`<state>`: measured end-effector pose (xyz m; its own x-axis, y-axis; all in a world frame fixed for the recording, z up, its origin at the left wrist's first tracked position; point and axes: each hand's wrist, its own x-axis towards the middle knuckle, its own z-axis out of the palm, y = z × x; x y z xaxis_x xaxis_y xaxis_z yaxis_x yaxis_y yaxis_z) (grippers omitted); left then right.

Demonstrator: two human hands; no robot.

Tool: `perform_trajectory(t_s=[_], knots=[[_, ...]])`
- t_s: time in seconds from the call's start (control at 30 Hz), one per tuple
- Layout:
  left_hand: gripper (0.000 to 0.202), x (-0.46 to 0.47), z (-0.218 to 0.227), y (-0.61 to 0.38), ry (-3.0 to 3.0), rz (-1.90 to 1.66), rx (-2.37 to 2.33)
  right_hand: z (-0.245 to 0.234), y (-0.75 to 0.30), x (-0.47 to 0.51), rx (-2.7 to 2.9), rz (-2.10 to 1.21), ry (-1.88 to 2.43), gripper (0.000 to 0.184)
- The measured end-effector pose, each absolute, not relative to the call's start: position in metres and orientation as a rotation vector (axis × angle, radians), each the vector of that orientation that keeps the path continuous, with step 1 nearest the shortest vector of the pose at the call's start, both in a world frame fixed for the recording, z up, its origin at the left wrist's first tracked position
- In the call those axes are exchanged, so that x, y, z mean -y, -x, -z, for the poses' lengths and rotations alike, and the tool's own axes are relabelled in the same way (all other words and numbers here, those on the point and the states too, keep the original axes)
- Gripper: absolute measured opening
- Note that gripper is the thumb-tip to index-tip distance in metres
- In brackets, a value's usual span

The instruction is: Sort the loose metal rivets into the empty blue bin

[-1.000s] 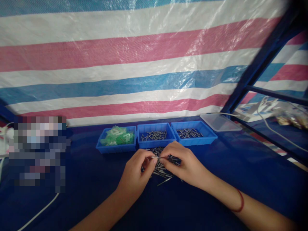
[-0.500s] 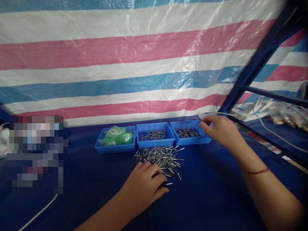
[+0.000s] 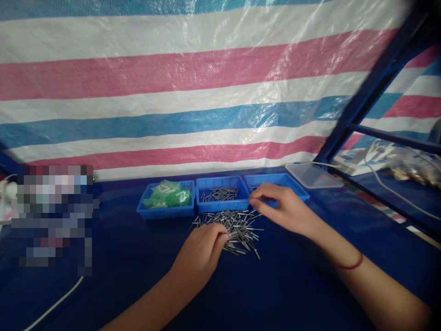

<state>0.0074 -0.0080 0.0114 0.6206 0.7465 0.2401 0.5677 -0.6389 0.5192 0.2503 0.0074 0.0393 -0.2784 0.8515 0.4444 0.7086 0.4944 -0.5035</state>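
Note:
A loose pile of small metal pins (image 3: 237, 227) lies on the blue table cloth in front of three blue trays. My left hand (image 3: 201, 253) rests at the pile's near left edge, fingers curled onto the pins; what it grips is hidden. My right hand (image 3: 280, 207) hovers at the front of the right blue tray (image 3: 296, 184), thumb and forefinger pinched together above the pile's far right edge; whether they hold a pin is not clear. The middle blue tray (image 3: 222, 202) holds metal pins. The left blue tray (image 3: 165, 209) holds green plastic pieces.
A clear plastic lid (image 3: 312, 175) lies right of the trays. A striped tarpaulin (image 3: 193, 82) hangs behind. A blue metal frame (image 3: 361, 99) stands at right, with white cables (image 3: 386, 184) beyond it. Another white cable (image 3: 55, 303) runs at lower left.
My right hand left the pile, reached out past the right tray toward the clear lid, and has come back to the tray's front. My left hand stayed low at the pile's near edge.

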Motion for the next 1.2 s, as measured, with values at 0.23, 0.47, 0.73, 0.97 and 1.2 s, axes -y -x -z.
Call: perform_trajectory(t_s=[0.23, 0.47, 0.73, 0.97, 1.2], knots=[[0.012, 0.002, -0.013, -0.006, -2.254, -0.855, -1.03, -0.027, -0.2, 0.018, 2.179, -0.57, 1.015, 0.014], [0.017, 0.007, -0.012, -0.008, -1.971, -1.079, -1.071, -0.025, -0.199, 0.017, 2.134, -0.606, 1.014, 0.015], [0.013, 0.004, -0.007, -0.008, -1.841, -1.015, -1.072, -0.023, -0.196, 0.019, 2.103, -0.642, 1.018, 0.014], [0.013, 0.006, -0.009, -0.009, -1.837, -1.005, -1.073, -0.024, -0.195, 0.019, 2.067, -0.649, 1.021, 0.013], [0.013, 0.005, -0.008, -0.007, -1.899, -1.005, -1.05, -0.02, -0.195, 0.018, 1.984, -0.638, 1.041, 0.009]])
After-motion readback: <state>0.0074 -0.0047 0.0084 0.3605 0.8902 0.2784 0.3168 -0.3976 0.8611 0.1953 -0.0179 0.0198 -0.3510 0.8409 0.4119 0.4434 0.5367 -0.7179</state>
